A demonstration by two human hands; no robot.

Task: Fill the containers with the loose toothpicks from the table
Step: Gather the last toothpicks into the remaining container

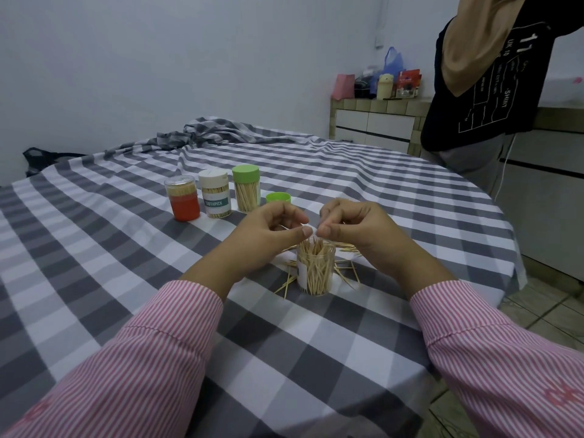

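Observation:
A clear open container (315,273) stands upright on the checked tablecloth, packed with toothpicks that stick up past its rim. My left hand (268,235) and my right hand (354,229) hover just above its mouth, fingertips almost meeting. Both hands pinch a few thin toothpicks between thumb and fingers. Loose toothpicks (286,284) lie scattered around the container's base. Its green lid (278,197) lies behind my hands.
Three capped containers stand in a row behind: an orange one (185,199), a white-lidded labelled one (215,194) and a green-lidded one (246,189). A person (480,90) stands at the table's far right edge. The cloth is bunched (202,131) at the back.

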